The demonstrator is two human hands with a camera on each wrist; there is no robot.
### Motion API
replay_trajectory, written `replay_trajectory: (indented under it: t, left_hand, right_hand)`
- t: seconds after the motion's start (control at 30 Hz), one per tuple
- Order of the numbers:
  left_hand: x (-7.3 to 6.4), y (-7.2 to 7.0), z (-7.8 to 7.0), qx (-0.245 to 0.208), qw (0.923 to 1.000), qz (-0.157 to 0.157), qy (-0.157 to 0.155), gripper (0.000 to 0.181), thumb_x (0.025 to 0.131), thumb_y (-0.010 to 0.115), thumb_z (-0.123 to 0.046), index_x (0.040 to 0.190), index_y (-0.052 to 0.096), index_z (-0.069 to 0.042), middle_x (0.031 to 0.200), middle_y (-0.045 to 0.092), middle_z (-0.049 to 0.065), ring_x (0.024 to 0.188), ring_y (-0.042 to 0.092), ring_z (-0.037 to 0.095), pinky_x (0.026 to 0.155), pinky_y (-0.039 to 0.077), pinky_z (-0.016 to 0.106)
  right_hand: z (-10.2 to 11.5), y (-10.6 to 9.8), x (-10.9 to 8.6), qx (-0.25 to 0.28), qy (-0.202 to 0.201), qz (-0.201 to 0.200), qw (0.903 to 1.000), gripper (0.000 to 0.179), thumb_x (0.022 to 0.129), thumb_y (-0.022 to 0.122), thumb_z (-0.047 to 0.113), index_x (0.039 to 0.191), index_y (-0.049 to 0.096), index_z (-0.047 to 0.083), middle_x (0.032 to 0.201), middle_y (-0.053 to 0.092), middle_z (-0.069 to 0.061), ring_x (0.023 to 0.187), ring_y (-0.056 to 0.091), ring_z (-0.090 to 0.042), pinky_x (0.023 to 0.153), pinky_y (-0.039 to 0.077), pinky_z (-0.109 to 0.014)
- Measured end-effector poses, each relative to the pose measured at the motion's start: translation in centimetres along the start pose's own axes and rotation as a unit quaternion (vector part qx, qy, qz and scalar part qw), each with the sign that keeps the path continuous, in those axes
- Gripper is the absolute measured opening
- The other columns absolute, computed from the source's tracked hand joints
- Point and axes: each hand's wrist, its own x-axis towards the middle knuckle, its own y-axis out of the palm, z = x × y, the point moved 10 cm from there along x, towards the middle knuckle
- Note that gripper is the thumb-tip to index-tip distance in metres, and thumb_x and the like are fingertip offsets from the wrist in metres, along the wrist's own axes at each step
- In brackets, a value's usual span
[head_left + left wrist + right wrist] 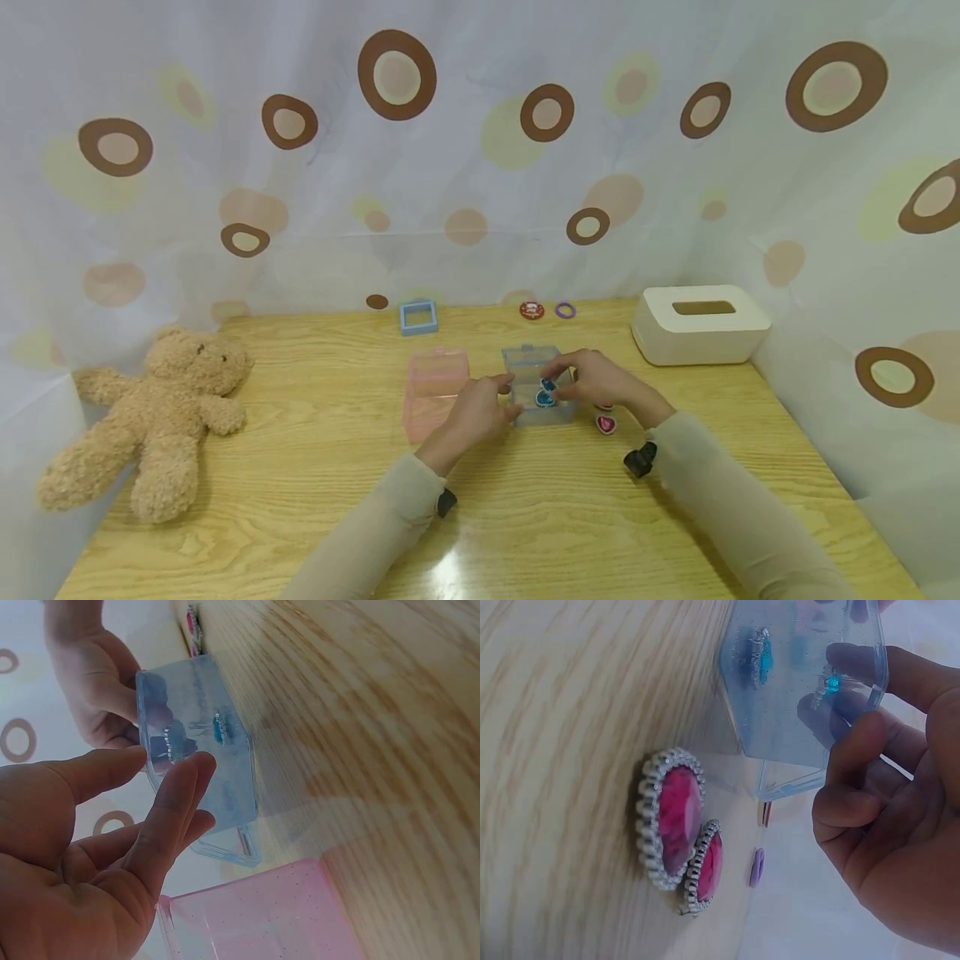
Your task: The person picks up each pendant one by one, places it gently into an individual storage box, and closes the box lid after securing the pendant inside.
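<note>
A clear bluish plastic box (534, 392) (217, 772) (795, 697) stands on the wooden table (300, 483). A blue gem (544, 399) (223, 729) (754, 656) lies inside it. My left hand (508, 396) (169, 759) rests its straight fingers (180, 795) against the box's left wall. Reaching into the box from the other side, my right hand (558, 379) (847, 727) pinches a second blue gem (548, 385) (831, 681) at its fingertips. Two pink heart gems (606, 423) (675, 817) lie on the table just right of the box.
A pink box (435, 392) (255, 915) lies left of the clear one. A blue square frame (418, 317), a red disc (532, 311) and a purple ring (566, 311) sit at the back. A cream tissue box (701, 323) is at the right, a teddy bear (161, 417) at the left.
</note>
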Motion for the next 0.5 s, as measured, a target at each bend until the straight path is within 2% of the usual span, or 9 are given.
replay_trajectory:
  t: [0.1, 0.27, 0.43, 0.47, 0.5]
  left_hand:
    - [0.0, 0.0, 0.03, 0.006, 1.0, 0.0, 0.0, 0.056, 0.093, 0.071, -0.023, 0.143, 0.053, -0.004, 0.129, 0.068, 0.015, 0.053, 0.045, 0.01, 0.06, 0.043, 0.023]
    - [0.05, -0.02, 0.06, 0.01, 0.9999, -0.004, 0.003, 0.056, 0.093, 0.072, -0.024, 0.142, 0.054, -0.004, 0.127, 0.069, 0.015, 0.078, 0.063, 0.017, 0.077, 0.051, 0.031]
    - [0.15, 0.02, 0.13, 0.007, 0.9999, -0.006, 0.006, 0.056, 0.093, 0.072, -0.023, 0.142, 0.054, -0.003, 0.126, 0.07, 0.015, 0.106, 0.069, 0.027, 0.089, 0.054, 0.038]
    - [0.18, 0.02, 0.15, 0.007, 0.9999, -0.006, 0.006, 0.056, 0.093, 0.072, -0.023, 0.142, 0.054, -0.003, 0.126, 0.07, 0.015, 0.108, 0.068, 0.027, 0.09, 0.055, 0.038]
    - [0.19, 0.04, 0.17, 0.005, 1.0, -0.005, 0.005, 0.056, 0.092, 0.072, -0.023, 0.142, 0.054, -0.003, 0.127, 0.069, 0.015, 0.102, 0.07, 0.027, 0.087, 0.055, 0.038]
  right_hand:
    - [0.15, 0.03, 0.04, -0.005, 0.001, 0.0, 1.0, 0.035, 0.089, 0.073, 0.017, 0.123, 0.069, 0.008, 0.119, 0.072, -0.008, 0.084, 0.066, -0.01, 0.074, 0.054, -0.03]
    - [0.31, 0.1, 0.14, -0.028, 0.001, -0.003, 0.9996, 0.032, 0.089, 0.074, 0.018, 0.12, 0.071, 0.011, 0.117, 0.073, -0.005, 0.094, 0.068, -0.015, 0.078, 0.055, -0.033]
    - [0.37, 0.13, 0.15, -0.037, 0.001, -0.005, 0.9993, 0.032, 0.088, 0.075, 0.018, 0.12, 0.072, 0.011, 0.116, 0.073, -0.004, 0.1, 0.068, -0.021, 0.082, 0.056, -0.037]
    - [0.38, 0.11, 0.15, -0.038, 0.0, -0.005, 0.9992, 0.032, 0.088, 0.075, 0.017, 0.12, 0.072, 0.011, 0.116, 0.073, -0.005, 0.1, 0.068, -0.021, 0.081, 0.056, -0.037]
    - [0.39, 0.09, 0.15, -0.037, 0.001, -0.006, 0.9993, 0.033, 0.088, 0.075, 0.017, 0.12, 0.071, 0.01, 0.115, 0.073, -0.005, 0.098, 0.068, -0.022, 0.08, 0.056, -0.037]
